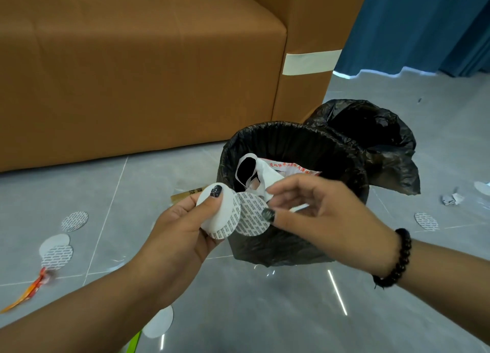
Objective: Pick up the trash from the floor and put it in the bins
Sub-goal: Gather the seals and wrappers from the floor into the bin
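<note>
My left hand (183, 228) pinches a small stack of round white seal discs (221, 214) just in front of the near bin's rim. My right hand (323, 212) pinches one printed disc (250, 217) next to that stack, thumb on its edge. The near bin (291, 137) has a black liner and holds a white plastic bag and a red-printed wrapper. A second black-lined bin (371, 129) stands behind it to the right. More discs lie on the grey tile floor: at left (75, 220), (55, 251), under my left forearm (159, 323), and at right (426, 221).
A brown sofa (148, 66) fills the back left, with pale tape on its corner. A blue curtain (424, 26) hangs at back right. An orange wrapper (29, 291) lies at far left, crumpled foil (452, 198) at right, and a tan card (185, 193) beside the near bin.
</note>
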The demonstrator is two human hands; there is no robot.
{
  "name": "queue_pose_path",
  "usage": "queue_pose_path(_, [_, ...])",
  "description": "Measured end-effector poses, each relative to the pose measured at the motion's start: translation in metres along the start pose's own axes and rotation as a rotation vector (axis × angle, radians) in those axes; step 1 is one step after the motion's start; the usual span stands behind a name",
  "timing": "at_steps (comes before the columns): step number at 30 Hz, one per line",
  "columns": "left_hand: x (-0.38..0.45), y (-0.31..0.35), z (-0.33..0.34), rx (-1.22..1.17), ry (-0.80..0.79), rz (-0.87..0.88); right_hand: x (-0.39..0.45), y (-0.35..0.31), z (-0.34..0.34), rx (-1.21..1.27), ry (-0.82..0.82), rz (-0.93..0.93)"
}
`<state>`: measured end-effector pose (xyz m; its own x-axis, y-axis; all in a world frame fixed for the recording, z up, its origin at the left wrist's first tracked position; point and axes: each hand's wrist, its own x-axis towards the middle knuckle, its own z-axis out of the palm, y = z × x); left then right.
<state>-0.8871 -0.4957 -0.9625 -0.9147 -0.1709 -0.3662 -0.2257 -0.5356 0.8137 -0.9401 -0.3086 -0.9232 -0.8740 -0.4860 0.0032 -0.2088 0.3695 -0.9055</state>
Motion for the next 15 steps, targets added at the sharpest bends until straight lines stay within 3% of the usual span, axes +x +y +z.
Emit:
queue_pose_path(4, [-0.002, 0.001, 0.005, 0.014, -0.009, 0.013, -0.002, -0.001, 0.008, -0.026, -0.049, -0.026])
queue_pose_path(10, [0.0, 0.002, -0.006, 0.061, 0.127, 0.034, 0.019, 0.005, -0.02, 0.026, 0.169, 0.038])
queue_pose_path(15, [-0.001, -0.001, -0.014, 0.072, 0.132, 0.008, 0.04, 0.032, -0.041, -0.163, 0.243, 0.228])
